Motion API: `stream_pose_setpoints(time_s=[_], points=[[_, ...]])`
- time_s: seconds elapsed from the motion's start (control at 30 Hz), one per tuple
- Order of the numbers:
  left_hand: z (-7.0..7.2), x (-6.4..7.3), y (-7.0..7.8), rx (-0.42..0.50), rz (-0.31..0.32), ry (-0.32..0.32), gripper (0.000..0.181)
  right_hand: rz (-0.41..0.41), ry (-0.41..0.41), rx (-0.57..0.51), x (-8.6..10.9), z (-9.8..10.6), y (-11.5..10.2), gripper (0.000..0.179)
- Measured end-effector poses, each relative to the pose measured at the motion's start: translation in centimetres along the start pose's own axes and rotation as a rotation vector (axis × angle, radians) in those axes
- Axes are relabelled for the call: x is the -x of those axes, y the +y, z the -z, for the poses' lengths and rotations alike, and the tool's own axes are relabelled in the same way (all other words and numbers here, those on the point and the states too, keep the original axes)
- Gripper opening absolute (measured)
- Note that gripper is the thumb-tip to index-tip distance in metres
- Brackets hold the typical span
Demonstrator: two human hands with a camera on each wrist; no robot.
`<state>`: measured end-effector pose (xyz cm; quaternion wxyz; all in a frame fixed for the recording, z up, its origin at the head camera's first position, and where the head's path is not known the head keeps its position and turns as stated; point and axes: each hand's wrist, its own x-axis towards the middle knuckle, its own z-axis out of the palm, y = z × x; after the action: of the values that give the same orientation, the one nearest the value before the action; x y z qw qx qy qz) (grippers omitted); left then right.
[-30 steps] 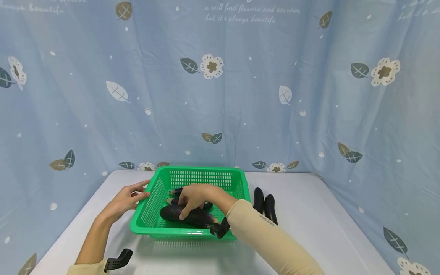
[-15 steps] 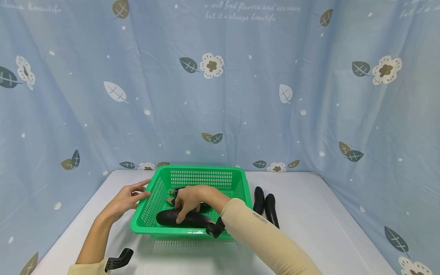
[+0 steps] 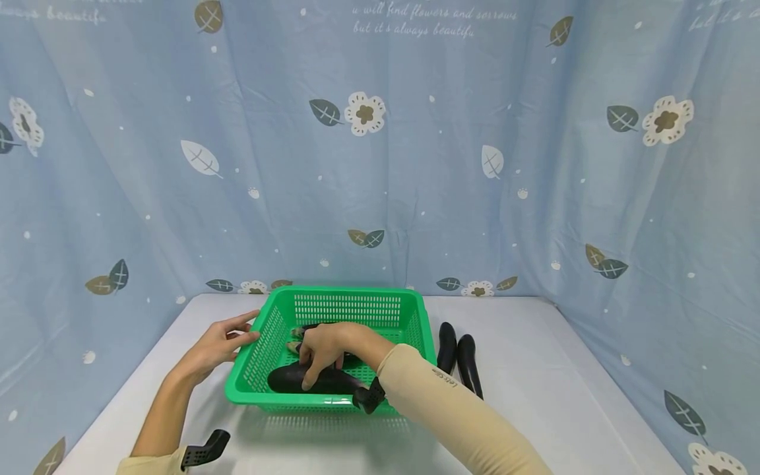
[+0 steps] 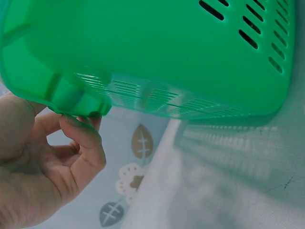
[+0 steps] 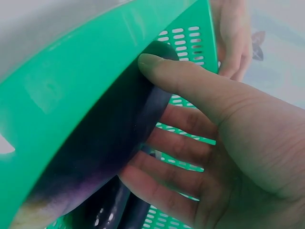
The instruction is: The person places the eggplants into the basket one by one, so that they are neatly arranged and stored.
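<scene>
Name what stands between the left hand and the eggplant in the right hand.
The basket's left wall. The head view shows it between the left hand and the eggplant.

Three views of one green basket (image 3: 267, 398): one well back, two close.
The head view faces forward and down from above the basket's near side; the left wrist view, tipped sideways, looks past the basket's outside toward the curtain (image 4: 116, 152); the right wrist view looks leftward into it over the near rim (image 5: 71, 62). All three share the left hand (image 3: 210, 346) at the basket's left side.
</scene>
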<state>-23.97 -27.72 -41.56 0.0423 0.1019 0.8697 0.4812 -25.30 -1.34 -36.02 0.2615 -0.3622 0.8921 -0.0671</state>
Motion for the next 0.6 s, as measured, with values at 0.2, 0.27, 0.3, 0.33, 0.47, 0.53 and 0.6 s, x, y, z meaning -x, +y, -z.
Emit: stream_pose_setpoints(time_s=[0.2, 0.27, 0.3, 0.33, 0.47, 0.53, 0.6], points=[[0.01, 0.03, 0.15, -0.008, 0.006, 0.002, 0.07, 0.006, -0.002, 0.004, 0.13, 0.05, -0.17, 0.049], [-0.02, 0.07, 0.16, -0.008, 0.005, 0.0, 0.07, 0.012, -0.006, 0.002, 0.5, 0.23, -0.4, 0.05], [-0.04, 0.08, 0.15, -0.008, 0.004, -0.002, 0.069, 0.011, -0.005, 0.004, 0.54, 0.25, -0.45, 0.05], [-0.06, 0.08, 0.15, -0.008, 0.003, -0.003, 0.069, 0.012, -0.006, 0.006, 0.59, 0.26, -0.48, 0.05], [-0.08, 0.08, 0.12, -0.002, 0.004, -0.003, 0.068, 0.019, -0.004, -0.007, 0.76, 0.3, -0.56, 0.046], [-0.08, 0.1, 0.12, 0.0, 0.003, -0.001, 0.068, 0.026, -0.002, -0.02, 0.84, 0.32, -0.54, 0.043], [-0.07, 0.12, 0.1, -0.001, 0.0, 0.0, 0.068, 0.03, 0.002, -0.035, 0.89, 0.35, -0.47, 0.041]])
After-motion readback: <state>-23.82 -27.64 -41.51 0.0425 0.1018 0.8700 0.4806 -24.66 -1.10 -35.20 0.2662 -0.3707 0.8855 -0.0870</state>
